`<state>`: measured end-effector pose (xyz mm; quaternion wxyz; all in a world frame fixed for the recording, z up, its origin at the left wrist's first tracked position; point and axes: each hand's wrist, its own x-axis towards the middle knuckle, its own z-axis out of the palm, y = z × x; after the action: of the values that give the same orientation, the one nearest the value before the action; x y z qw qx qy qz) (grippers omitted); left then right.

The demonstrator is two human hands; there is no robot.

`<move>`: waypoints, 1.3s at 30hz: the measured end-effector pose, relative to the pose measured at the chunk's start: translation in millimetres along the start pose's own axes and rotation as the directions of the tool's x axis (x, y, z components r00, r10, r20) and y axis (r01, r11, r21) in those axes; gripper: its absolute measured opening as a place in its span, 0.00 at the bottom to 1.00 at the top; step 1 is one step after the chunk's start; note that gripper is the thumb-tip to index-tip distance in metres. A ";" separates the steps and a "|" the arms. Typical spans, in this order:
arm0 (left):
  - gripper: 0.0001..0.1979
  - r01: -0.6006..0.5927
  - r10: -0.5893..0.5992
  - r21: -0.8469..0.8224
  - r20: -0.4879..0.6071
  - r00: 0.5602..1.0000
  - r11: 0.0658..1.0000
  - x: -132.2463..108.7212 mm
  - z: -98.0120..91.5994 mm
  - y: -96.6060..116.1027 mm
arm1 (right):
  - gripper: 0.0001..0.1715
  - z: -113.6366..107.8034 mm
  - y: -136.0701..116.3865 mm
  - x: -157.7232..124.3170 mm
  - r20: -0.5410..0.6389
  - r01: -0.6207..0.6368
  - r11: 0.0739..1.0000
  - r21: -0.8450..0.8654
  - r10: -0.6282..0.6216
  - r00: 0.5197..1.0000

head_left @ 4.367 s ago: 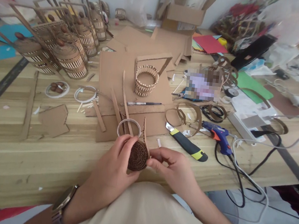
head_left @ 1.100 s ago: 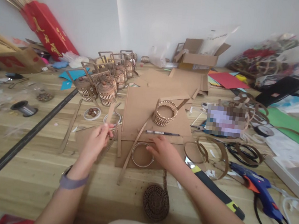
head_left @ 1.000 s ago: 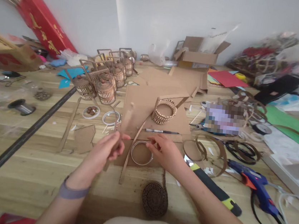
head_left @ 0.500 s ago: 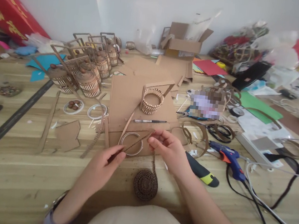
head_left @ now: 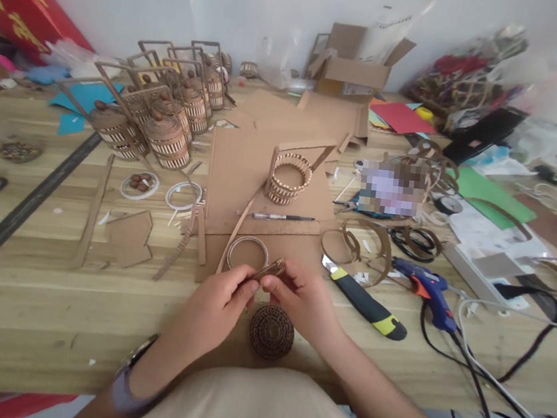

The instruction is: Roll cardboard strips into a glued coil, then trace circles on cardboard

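Close together near the table's front edge, my left hand [head_left: 217, 306] and my right hand [head_left: 305, 301] both pinch a brown corrugated cardboard strip [head_left: 272, 270]. The strip looks bent or doubled between the fingertips; part of it is hidden by the fingers. Just below them a rolled coil of corrugated cardboard [head_left: 272, 332] lies flat. A white ring [head_left: 230, 252] sits beyond my left hand. Farther off, a small striped basket [head_left: 286, 195] with a tall cardboard handle [head_left: 306, 146] stands on a cardboard sheet [head_left: 232, 177], behind a pen [head_left: 282, 218].
To the right lie a utility knife [head_left: 365, 305] with blade out, a blue glue gun [head_left: 422, 291] with cables, scissors [head_left: 412, 244] and a white power strip [head_left: 476, 277]. Several finished lidded baskets [head_left: 166, 139] stand back left. An opened carton [head_left: 357, 72] is at the wall.
My hands have drawn together and closer to the coil. The strip, stretched between them before, is now gathered short at the fingertips. The view has shifted slightly.
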<state>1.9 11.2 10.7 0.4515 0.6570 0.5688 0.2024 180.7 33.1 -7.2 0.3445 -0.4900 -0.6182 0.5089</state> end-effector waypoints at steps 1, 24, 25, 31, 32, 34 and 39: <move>0.16 0.003 -0.002 0.012 -0.011 1.000 1.000 0.8 0.4 0.3 | 0.19 -5.7 2.2 -3.9 -0.004 0.017 0.997 -0.072 -0.018 1.000; 0.19 0.096 -0.095 0.148 -0.013 0.995 0.984 4.8 3.0 -7.1 | 0.15 -99.6 18.0 -13.4 -0.067 -0.048 0.495 -0.867 -0.022 0.998; 0.19 0.099 -0.100 0.146 -0.007 0.995 0.984 4.7 3.8 -8.0 | 0.15 -101.5 17.2 -12.9 -0.068 -0.058 0.490 -0.870 -0.002 0.998; 0.20 0.091 -0.092 0.158 -0.006 0.996 0.983 4.6 7.6 -14.9 | 0.16 -157.4 12.3 -13.7 -0.316 -0.321 0.341 -0.883 0.072 0.946; 0.21 0.092 -0.094 0.164 0.003 0.996 0.982 4.5 7.6 -17.1 | 0.17 -172.4 11.5 -16.2 -0.370 -0.376 0.303 -0.875 0.082 0.926; 0.22 0.100 -0.104 0.174 0.017 0.994 0.980 4.8 7.5 -22.1 | 0.16 -202.2 11.8 -22.8 -0.460 -0.473 0.228 -0.851 0.109 0.881; 0.22 0.084 -0.097 0.188 0.060 0.993 0.979 7.3 10.7 -25.2 | 0.19 -249.4 24.9 -26.3 -0.541 -0.554 0.129 -0.822 0.128 0.831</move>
<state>-2.0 12.7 -17.3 0.4166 0.6760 0.5986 0.1052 425.1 80.8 31.6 -0.0624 -0.8031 -0.5924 -0.0138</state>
